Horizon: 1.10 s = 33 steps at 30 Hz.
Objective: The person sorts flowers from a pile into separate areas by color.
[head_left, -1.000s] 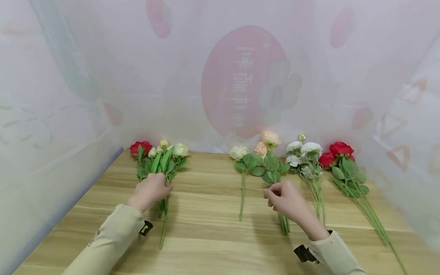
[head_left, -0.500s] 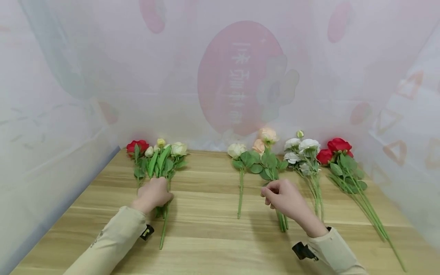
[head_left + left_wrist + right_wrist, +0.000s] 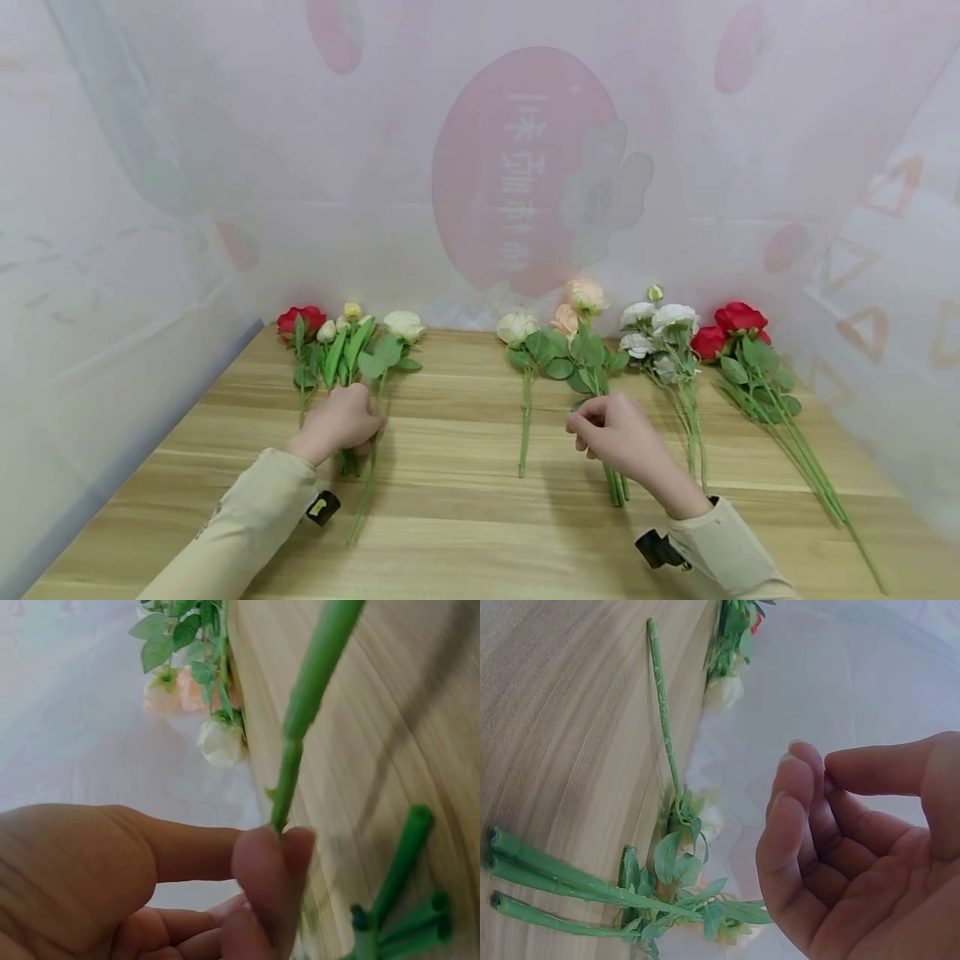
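Observation:
My left hand [image 3: 341,423] pinches the green stem [image 3: 304,712] of a cream-white rose [image 3: 405,326] between thumb and fingertips. Just left of that rose lies a small bunch of pale and yellow buds [image 3: 352,312] with long leaves; the left hand covers part of its stems. The thick cut ends [image 3: 412,832] of other stems show below the hand in the left wrist view. My right hand [image 3: 622,437], fingers loosely curled and holding nothing, hovers over the stems of the peach roses [image 3: 587,296]. A single cream rose [image 3: 517,329] lies to their left.
A red rose [image 3: 302,322] lies at the table's far left. White flowers [image 3: 675,323] and red roses [image 3: 741,318] with long stems lie to the right. A printed cloth [image 3: 375,183] stands behind the wooden table [image 3: 450,500], with cloth walls at both sides.
The cream-white rose at the left has shifted right, away from the buds, with its stem in my left hand. That hand has come slightly nearer; the right hand stays almost still.

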Each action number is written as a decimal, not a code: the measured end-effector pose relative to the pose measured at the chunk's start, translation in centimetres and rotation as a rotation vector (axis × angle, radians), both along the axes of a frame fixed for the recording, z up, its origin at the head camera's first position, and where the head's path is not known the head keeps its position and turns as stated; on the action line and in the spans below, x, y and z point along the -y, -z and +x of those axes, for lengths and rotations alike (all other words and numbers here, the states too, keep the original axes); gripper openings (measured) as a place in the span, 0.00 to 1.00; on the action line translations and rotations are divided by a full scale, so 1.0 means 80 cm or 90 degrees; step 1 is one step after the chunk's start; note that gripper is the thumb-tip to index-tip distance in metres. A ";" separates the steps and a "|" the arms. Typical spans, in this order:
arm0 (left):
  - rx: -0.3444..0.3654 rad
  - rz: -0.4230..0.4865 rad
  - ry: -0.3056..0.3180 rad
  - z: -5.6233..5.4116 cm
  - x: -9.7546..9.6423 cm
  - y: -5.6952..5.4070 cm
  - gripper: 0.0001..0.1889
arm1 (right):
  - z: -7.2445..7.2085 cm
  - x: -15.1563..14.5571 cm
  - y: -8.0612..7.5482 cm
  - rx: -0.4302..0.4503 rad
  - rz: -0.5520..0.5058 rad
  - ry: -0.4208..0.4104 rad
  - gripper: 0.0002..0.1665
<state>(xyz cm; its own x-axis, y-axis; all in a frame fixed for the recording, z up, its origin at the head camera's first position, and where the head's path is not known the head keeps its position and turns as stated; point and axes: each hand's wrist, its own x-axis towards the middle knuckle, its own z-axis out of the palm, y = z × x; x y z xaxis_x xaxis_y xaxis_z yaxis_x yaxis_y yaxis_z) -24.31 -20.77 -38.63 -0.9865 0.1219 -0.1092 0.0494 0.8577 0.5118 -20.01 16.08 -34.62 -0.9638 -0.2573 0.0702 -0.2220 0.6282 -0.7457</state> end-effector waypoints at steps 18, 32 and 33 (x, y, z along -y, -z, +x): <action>-0.111 0.247 0.037 0.026 -0.045 -0.020 0.12 | 0.000 0.002 0.004 0.040 -0.081 -0.004 0.11; -0.156 0.343 0.110 0.073 -0.107 -0.025 0.10 | 0.012 0.025 0.002 0.163 -0.264 -0.010 0.23; -0.160 0.345 0.119 0.076 -0.109 -0.025 0.10 | 0.014 0.028 0.003 0.165 -0.267 -0.014 0.23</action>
<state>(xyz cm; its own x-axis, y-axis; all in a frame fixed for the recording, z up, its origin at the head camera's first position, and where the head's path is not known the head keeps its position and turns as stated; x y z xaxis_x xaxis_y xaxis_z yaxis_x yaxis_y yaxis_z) -18.19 -12.03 -36.59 -0.9305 0.2686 0.2489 0.3490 0.4445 0.8250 -18.91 13.85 -34.87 -0.9576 -0.2794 -0.0699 -0.0052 0.2595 -0.9657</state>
